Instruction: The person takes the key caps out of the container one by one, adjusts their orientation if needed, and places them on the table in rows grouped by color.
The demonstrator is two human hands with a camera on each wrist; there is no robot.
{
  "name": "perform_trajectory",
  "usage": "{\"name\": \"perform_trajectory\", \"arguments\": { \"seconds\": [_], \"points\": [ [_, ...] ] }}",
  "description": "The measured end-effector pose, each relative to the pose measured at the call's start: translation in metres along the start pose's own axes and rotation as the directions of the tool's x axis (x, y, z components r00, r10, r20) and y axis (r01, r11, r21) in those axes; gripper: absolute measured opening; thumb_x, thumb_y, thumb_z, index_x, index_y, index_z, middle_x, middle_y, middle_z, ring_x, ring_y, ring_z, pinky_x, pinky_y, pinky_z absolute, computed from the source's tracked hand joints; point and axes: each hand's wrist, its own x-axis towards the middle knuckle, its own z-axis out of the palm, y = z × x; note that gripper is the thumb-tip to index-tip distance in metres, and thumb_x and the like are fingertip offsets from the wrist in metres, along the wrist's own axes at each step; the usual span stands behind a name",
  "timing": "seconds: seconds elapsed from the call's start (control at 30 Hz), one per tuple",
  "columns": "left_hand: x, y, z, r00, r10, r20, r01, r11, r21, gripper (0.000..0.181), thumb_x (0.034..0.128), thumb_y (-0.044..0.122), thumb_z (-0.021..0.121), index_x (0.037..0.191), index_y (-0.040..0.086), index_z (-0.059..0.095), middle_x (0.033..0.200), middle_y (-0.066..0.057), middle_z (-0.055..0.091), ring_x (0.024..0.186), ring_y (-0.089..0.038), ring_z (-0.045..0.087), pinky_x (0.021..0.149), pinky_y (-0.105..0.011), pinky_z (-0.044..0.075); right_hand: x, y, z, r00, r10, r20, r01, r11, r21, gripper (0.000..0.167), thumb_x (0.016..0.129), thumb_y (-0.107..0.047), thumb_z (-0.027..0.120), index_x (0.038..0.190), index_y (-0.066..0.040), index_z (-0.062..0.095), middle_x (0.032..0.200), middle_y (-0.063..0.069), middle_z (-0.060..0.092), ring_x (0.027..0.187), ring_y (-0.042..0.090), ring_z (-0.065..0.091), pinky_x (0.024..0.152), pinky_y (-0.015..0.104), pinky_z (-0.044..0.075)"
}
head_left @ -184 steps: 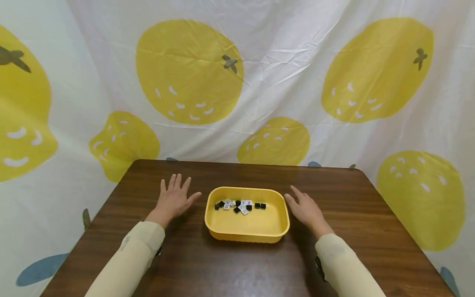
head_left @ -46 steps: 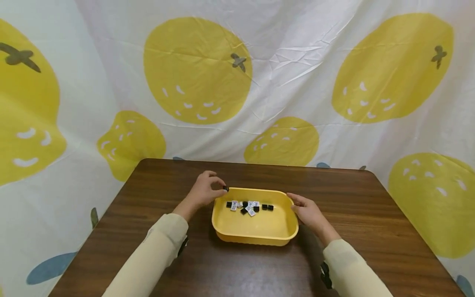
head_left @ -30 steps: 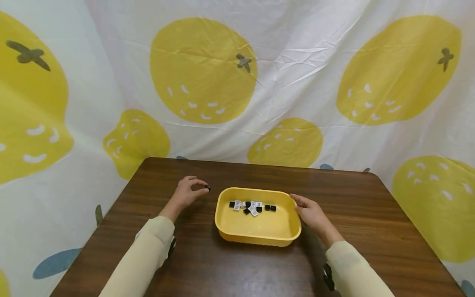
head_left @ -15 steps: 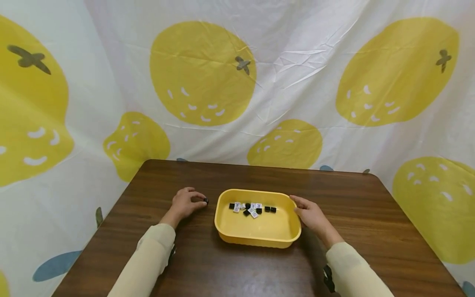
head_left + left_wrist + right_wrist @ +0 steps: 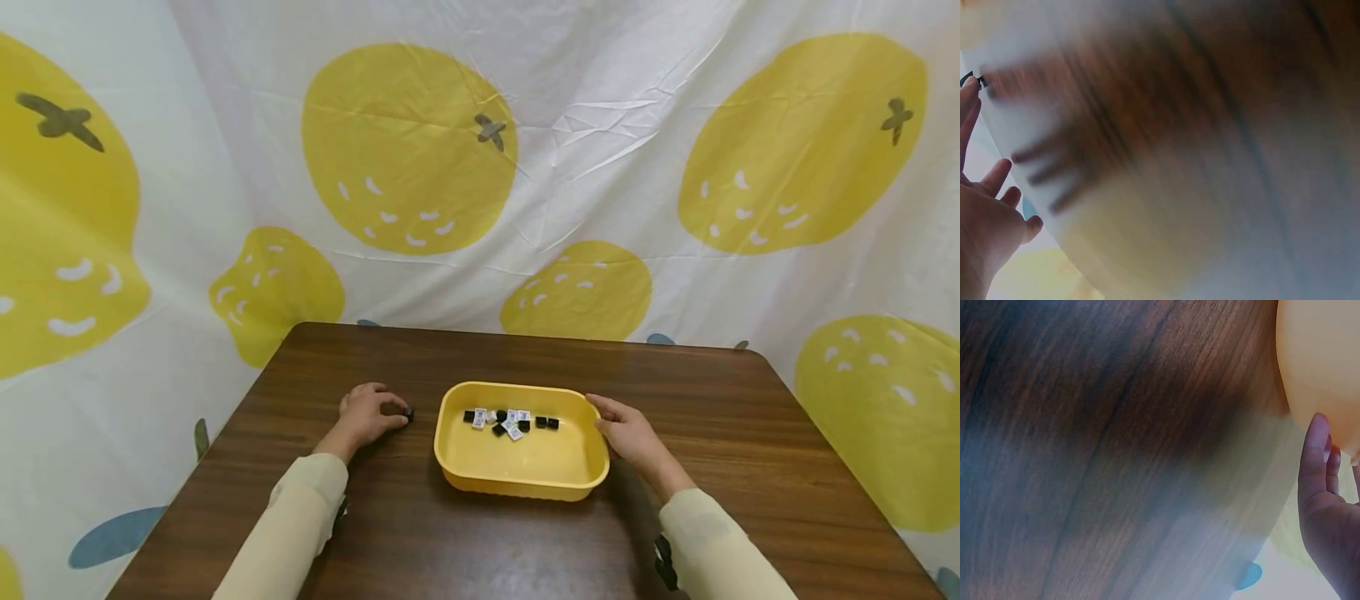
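My left hand is low over the wooden table, left of a yellow plastic tray. Between its thumb and index finger it pinches a small black block, at or just above the tabletop. In the left wrist view, that black block shows only partly at the fingertips. My right hand holds the tray's right rim, thumb and fingers at the edge. Inside the tray, several black blocks and several white pieces with printed faces lie loosely along the back half.
The dark wooden table has rounded far corners. A white curtain with yellow lemons hangs right behind it and along both sides. Cream sleeves cover both forearms.
Both hands lay beside the tray at first. The left one has lifted a black block from the tray's left end, carried it left and lowered it. The right has taken the rim.
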Motion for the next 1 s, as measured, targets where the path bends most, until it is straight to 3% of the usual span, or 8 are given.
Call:
{"name": "perform_trajectory", "arguments": {
  "seconds": [0.27,0.47,0.57,0.77,1.0],
  "points": [
    [-0.001,-0.005,-0.001,1.000,0.004,-0.001,-0.004,1.000,0.009,0.022,0.0908,0.028,0.072,0.111,0.018,0.075,0.145,-0.026,0.043,0.137,-0.048,0.029,0.109,-0.068,0.013,-0.001,0.000,-0.001,1.000,-0.002,0.017,0.002,1.000,-0.003,0.048,0.101,-0.003,0.045,0.149,-0.002,0.041,0.118,0.025,0.056,0.067,0.020,0.054,0.061,0.038,0.050],
    [0.000,-0.005,-0.003,1.000,-0.007,0.014,0.007,1.000,-0.015,0.037,0.0905,0.028,0.072,0.125,0.015,0.068,0.148,-0.025,0.039,0.138,-0.049,0.027,0.109,-0.068,0.014,0.001,0.000,-0.002,1.000,-0.012,0.027,0.012,1.000,-0.006,0.048,0.101,-0.002,0.046,0.149,0.000,0.041,0.122,0.028,0.055,0.069,0.022,0.058,0.062,0.040,0.053],
    [0.001,-0.001,-0.005,1.000,0.001,-0.019,-0.002,1.000,-0.026,0.042,0.0913,0.027,0.069,0.130,0.011,0.064,0.148,-0.026,0.038,0.137,-0.049,0.028,0.108,-0.068,0.017,0.001,0.000,-0.004,1.000,-0.015,0.023,0.015,1.000,-0.014,0.048,0.100,-0.001,0.046,0.148,0.000,0.042,0.122,0.028,0.056,0.068,0.021,0.058,0.061,0.040,0.053],
    [0.005,0.015,-0.011,0.995,0.033,-0.098,-0.042,0.995,-0.093,0.042,0.0951,0.028,0.063,0.133,0.009,0.061,0.150,-0.025,0.036,0.139,-0.048,0.027,0.109,-0.067,0.016,0.000,0.000,-0.007,1.000,-0.005,0.008,0.005,1.000,-0.024,0.048,0.100,-0.002,0.046,0.148,0.000,0.042,0.121,0.028,0.057,0.062,0.020,0.055,0.058,0.037,0.051],
    [0.011,0.053,-0.011,0.990,0.087,-0.114,-0.106,0.979,-0.172,0.043,0.0959,0.030,0.065,0.133,0.010,0.061,0.153,-0.021,0.034,0.142,-0.043,0.024,0.112,-0.063,0.014,-0.001,0.001,-0.006,1.000,0.025,0.004,-0.025,1.000,-0.003,0.048,0.102,-0.004,0.045,0.150,-0.002,0.041,0.122,0.026,0.055,0.062,0.018,0.051,0.058,0.033,0.048]
  ]
}}
